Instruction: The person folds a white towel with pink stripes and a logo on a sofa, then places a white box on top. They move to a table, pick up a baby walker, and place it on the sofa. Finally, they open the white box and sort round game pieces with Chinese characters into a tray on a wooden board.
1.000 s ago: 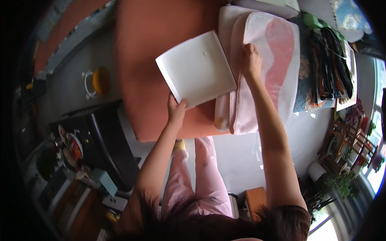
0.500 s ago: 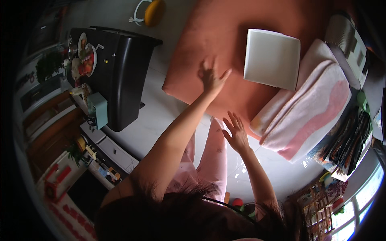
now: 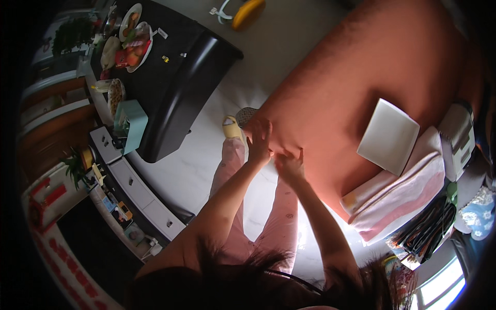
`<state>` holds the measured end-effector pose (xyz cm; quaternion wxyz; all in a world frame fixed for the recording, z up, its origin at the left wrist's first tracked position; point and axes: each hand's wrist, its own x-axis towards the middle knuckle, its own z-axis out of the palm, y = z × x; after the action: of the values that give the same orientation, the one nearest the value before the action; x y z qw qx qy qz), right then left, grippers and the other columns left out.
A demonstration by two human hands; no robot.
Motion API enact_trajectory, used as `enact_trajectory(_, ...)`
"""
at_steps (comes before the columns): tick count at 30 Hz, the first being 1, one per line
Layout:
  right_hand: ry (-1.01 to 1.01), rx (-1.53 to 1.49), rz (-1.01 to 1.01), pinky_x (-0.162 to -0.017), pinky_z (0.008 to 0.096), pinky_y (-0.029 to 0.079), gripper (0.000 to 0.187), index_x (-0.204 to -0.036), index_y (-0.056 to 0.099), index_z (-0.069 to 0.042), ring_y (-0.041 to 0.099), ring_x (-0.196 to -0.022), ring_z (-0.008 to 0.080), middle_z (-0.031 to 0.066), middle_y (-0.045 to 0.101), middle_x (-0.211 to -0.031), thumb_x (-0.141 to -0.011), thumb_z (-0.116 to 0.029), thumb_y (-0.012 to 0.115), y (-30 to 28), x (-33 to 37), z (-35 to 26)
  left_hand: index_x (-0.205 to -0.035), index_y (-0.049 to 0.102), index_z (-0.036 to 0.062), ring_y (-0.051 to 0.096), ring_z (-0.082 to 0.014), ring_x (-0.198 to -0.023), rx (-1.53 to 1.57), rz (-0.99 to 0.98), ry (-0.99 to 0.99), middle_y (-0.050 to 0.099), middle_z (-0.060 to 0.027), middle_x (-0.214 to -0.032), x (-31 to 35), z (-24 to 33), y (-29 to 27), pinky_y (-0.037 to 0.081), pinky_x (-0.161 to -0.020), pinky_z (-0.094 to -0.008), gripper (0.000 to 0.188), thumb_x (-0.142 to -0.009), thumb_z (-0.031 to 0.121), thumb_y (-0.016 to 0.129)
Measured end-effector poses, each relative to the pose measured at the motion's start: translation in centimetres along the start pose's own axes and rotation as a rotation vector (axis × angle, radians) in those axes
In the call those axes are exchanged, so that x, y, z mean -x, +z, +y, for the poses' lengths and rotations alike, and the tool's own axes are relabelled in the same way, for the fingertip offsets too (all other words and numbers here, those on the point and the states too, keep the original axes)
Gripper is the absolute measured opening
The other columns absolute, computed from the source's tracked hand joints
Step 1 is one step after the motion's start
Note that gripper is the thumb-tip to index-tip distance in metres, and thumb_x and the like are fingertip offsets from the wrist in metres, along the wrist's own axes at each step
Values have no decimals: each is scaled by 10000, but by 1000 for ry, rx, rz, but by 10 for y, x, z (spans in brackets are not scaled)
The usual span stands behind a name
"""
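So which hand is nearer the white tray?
The right hand: it is left of the white tray and slightly lower in view; the left hand is farther left.

Left grip (image 3: 260,146) loosely spread; right grip (image 3: 291,167) just beside.

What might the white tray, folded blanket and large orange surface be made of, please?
White tray: perhaps cardboard or plastic; smooth, matte, with crisp edges. Folded blanket: likely plush fabric, with soft, thick, shineless folds. Orange surface: probably matte cloth, showing soft shading without glare.
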<state>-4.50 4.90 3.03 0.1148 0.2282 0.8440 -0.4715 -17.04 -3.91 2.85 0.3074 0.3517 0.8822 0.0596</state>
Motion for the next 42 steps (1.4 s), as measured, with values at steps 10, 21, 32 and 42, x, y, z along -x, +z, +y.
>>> enact_trajectory(10, 339, 678, 216, -781, 798, 257, 810, -1404, 243, -419, -20, -1345, 497, 152, -7, -1518, -731, -452, 693, -45, -104, -58, -1230, 506, 101, 320, -279, -1289, 263, -206, 364, 419, -105, -1330, 21, -55, -121, 199, -1030, -594, 407, -829, 134, 565)
enact_trajectory(21, 525, 103, 212, -773, 455, 478, 262, -1009, 638, -100, 599, -942, 351, 162, 652, -959, -847, -286, 549, -100, -298, -147, -1003, 599, 25, 592, -299, -917, 726, 140, 254, 617, -130, -977, -88, -131, -270, 478, -814, -381, 215, -789, 16, 582)
enact_trajectory(32, 299, 51, -4, -844, 436, 454, 299, -1066, 584, -69, 561, -996, 336, 142, 601, -1061, -787, -176, 596, -203, -612, -94, -1068, 594, 29, 608, -294, -922, 1045, 0, -237, 617, -139, -1012, -252, -67, -342, 490, -768, -340, 244, -831, 76, 556)
enact_trajectory(42, -623, 908, -182, -1071, 435, 251, 555, -1256, 432, 2, 341, -1275, 307, 144, 413, -1329, -784, -209, 634, -166, -782, -136, -1115, 580, 10, 584, -203, -1032, 1449, -1, -441, 610, -110, -1085, -328, 10, -372, 451, -892, -290, 248, -871, 43, 549)
